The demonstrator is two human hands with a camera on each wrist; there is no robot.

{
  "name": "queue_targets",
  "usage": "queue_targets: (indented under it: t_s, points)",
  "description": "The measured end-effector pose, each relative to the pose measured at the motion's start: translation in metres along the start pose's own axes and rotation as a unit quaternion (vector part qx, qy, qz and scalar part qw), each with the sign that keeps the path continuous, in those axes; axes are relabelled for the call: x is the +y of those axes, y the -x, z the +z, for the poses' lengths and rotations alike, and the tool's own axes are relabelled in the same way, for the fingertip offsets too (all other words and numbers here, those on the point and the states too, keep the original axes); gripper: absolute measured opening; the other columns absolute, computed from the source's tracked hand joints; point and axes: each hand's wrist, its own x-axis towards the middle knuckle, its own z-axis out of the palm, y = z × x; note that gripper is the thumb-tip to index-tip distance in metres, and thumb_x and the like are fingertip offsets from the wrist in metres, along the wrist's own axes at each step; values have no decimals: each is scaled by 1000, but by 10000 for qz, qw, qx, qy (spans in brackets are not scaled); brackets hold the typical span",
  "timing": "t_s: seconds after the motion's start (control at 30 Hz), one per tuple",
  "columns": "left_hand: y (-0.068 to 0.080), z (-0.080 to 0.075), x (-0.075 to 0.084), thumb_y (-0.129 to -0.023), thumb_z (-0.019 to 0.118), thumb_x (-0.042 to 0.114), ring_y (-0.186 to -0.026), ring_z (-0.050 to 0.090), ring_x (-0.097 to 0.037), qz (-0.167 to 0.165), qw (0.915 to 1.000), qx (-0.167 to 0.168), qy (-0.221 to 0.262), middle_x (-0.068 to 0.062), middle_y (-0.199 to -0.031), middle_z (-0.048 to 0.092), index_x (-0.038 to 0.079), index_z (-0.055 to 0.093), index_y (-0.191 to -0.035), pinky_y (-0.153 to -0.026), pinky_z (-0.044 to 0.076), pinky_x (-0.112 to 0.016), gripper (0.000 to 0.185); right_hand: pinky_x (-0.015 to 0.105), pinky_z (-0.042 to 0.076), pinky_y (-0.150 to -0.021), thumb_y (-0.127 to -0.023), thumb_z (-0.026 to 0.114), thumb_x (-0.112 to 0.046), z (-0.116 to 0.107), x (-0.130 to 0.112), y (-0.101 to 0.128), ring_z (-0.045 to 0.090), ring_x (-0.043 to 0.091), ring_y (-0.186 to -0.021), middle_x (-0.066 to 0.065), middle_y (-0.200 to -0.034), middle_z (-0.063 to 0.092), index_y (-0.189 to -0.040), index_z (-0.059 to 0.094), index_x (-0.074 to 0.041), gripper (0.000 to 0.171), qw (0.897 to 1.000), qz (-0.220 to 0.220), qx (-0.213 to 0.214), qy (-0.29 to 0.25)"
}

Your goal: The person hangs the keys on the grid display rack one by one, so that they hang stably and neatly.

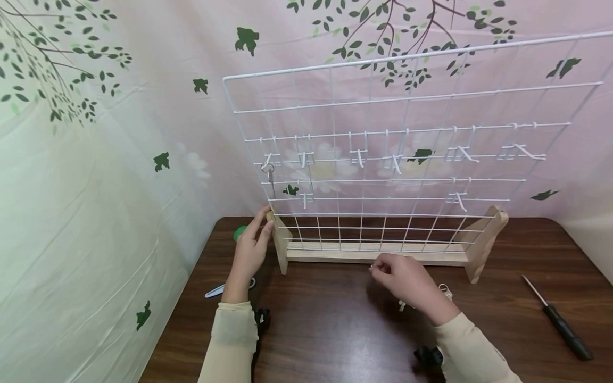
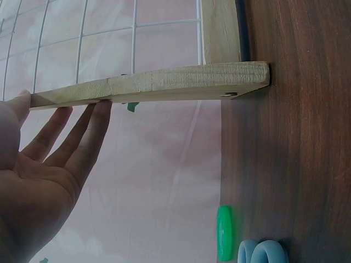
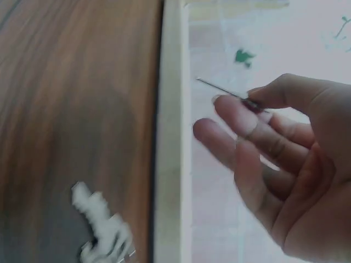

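My left hand is at the left wooden side support of a white wire grid rack. Its nearly straight fingers touch the outer face, and the thumb lies at the edge. In front of the rack's base bar, my right hand pinches a small thin metal piece between thumb and forefinger; its exact kind is unclear. Keys on a ring lie on the table, partly behind the right hand; they are blurred in the right wrist view. Another key on a ring hangs from the leftmost upper hook.
Several white hooks sit on the grid in two rows. A black-handled screwdriver lies at the right on the brown table. On the left are a green round object and light-blue-handled scissors, partly hidden by the left arm.
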Motion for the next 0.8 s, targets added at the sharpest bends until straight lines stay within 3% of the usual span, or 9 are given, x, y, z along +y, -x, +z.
queue_targets:
  t_s: [0.17, 0.37, 0.53, 0.67, 0.8]
  points:
    - [1, 0, 0, -114, 53, 40, -143, 60, -37, -18, 10000, 8, 7, -11, -164, 53, 28, 48, -163, -116, 51, -62, 51, 25, 53, -72, -101, 74, -23, -1, -24, -6, 63, -1, -74, -15, -82, 75, -94, 78, -25, 8, 9958, -562, 489, -524]
    - [0, 0, -2, -113, 54, 39, -140, 62, -37, 46, 10000, 46, 22, -12, -163, 54, 28, 49, -162, -114, 52, -62, 50, 23, 59, -70, -102, 76, -22, 1, -48, -16, 68, -2, -74, -9, -91, 81, -102, 80, -22, 5, 9799, -1172, 791, -1407]
    - [-1, -1, -1, -113, 54, 37, -139, 63, -38, 75, 9999, 73, -4, -13, -163, 54, 28, 49, -162, -112, 53, -63, 50, 25, 60, -63, -102, 75, -25, -4, -75, -27, 70, 7, -62, -1, -91, 83, -108, 82, -21, 10, 9697, -1010, 597, -2143]
    - [-2, -1, 0, -114, 54, 38, -141, 62, -37, 98, 9999, 93, 10, -12, -163, 55, 29, 48, -162, -113, 53, -62, 50, 29, 64, -66, -103, 74, -25, -8, -93, -37, 77, 17, -70, 7, -96, 84, -112, 81, -17, 14, 9564, -873, 356, -2766]
    - [0, 0, -1, -114, 53, 38, -138, 64, -36, 17, 10000, 8, -20, -13, -162, 55, 28, 47, -163, -110, 56, -60, 51, 32, 64, -64, -105, 72, -23, -10, -106, -46, 79, 17, -77, 11, -100, 83, -115, 78, -12, 17, 9454, -779, 174, -3160]
